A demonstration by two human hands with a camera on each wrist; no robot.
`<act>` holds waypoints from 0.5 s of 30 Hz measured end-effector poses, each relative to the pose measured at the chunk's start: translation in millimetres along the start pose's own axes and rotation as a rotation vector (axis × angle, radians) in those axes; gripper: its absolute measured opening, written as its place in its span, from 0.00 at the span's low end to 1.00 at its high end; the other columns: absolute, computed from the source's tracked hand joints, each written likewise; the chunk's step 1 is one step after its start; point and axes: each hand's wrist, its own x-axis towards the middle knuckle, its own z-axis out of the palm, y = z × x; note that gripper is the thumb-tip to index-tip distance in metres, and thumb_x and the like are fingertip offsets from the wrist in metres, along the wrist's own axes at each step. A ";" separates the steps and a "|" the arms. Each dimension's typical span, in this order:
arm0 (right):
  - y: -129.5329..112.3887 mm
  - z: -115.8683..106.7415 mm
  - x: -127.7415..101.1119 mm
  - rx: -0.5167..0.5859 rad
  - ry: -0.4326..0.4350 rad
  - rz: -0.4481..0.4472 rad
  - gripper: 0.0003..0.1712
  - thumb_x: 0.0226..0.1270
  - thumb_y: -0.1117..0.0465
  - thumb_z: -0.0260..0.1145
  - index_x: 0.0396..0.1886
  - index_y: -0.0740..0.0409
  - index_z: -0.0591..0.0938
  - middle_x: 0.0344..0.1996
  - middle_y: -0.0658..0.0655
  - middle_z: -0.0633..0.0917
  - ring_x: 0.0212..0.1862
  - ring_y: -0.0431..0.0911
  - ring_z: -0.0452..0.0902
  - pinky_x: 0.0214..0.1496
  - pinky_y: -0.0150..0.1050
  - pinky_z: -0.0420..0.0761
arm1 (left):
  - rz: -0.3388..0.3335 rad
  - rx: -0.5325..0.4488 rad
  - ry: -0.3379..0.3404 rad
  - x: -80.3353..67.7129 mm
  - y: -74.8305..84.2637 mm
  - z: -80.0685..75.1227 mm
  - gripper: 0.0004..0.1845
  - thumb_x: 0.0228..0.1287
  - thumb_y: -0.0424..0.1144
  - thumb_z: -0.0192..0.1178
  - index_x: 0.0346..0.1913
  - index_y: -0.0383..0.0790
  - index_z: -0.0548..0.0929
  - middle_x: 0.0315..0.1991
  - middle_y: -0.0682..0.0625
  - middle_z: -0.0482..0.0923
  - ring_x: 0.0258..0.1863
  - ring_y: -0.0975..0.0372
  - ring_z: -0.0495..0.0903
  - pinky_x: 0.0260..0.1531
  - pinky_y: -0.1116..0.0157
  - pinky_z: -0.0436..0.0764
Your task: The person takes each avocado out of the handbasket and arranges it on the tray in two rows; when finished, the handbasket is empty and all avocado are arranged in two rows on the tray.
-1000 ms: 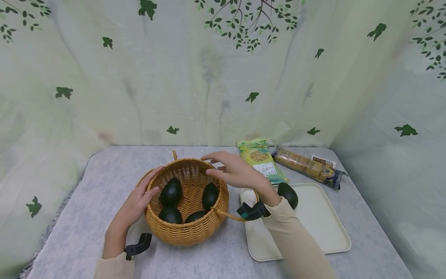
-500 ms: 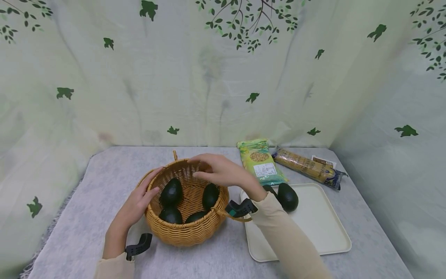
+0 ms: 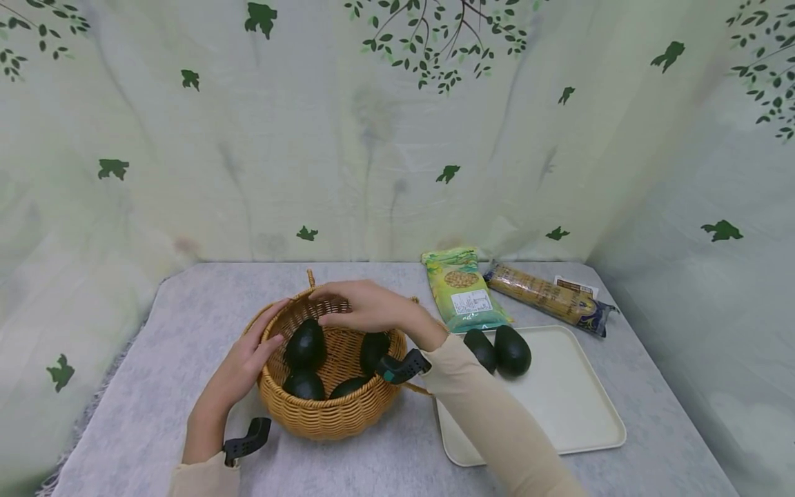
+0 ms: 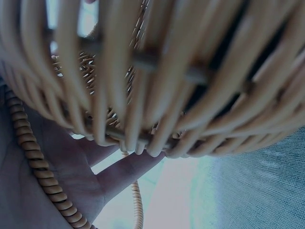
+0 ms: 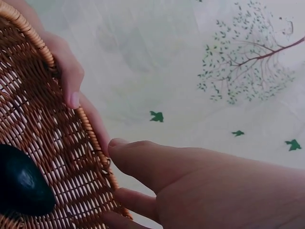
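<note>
A round wicker basket stands at the middle front of the table, with several dark green avocados inside. My left hand holds its left rim, the thumb hooked over the edge and the fingers along the outside. The left wrist view shows the wicker wall close up, with a wrapped handle lying across the palm. Over the far part of the basket reaches my right hand, fingers loosely bent and holding nothing. Whether its fingertips touch the rim I cannot tell.
On the right a cream tray bears two avocados, partly behind the right sleeve. Behind it lie a green-yellow food bag, a long packet that looks like noodles and a small card. A printed curtain surrounds the table.
My right hand has moved left across the basket's far side, uncovering the second avocado on the tray. The left hand and the basket have stayed put.
</note>
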 end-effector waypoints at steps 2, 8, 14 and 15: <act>-2.2 0.9 3.1 -0.011 -0.018 0.012 0.29 0.79 0.51 0.62 0.73 0.56 0.74 0.67 0.55 0.80 0.65 0.46 0.78 0.66 0.41 0.78 | 0.001 -0.002 -0.001 -0.1 -0.2 0.1 0.33 0.82 0.40 0.48 0.83 0.61 0.54 0.81 0.42 0.55 0.75 0.36 0.61 0.60 0.25 0.66; -3.8 4.1 12.3 -0.043 -0.045 0.023 0.29 0.79 0.50 0.61 0.74 0.55 0.73 0.68 0.56 0.79 0.66 0.49 0.77 0.66 0.37 0.76 | 0.001 0.004 -0.003 -0.4 0.6 -0.1 0.33 0.82 0.40 0.49 0.83 0.61 0.54 0.81 0.43 0.54 0.75 0.37 0.60 0.62 0.25 0.64; -4.7 6.5 20.8 -0.042 -0.081 0.034 0.29 0.79 0.49 0.61 0.74 0.54 0.74 0.70 0.54 0.78 0.69 0.47 0.75 0.70 0.36 0.74 | -0.002 0.012 -0.002 -0.2 0.2 0.0 0.33 0.82 0.40 0.49 0.83 0.62 0.54 0.81 0.44 0.55 0.75 0.37 0.60 0.62 0.25 0.63; -4.5 7.2 22.5 -0.040 -0.091 0.035 0.29 0.79 0.50 0.62 0.74 0.55 0.74 0.70 0.54 0.78 0.70 0.47 0.74 0.70 0.36 0.74 | -0.005 0.013 -0.002 -0.2 0.0 0.1 0.33 0.82 0.40 0.49 0.83 0.61 0.54 0.81 0.44 0.54 0.75 0.37 0.60 0.62 0.25 0.63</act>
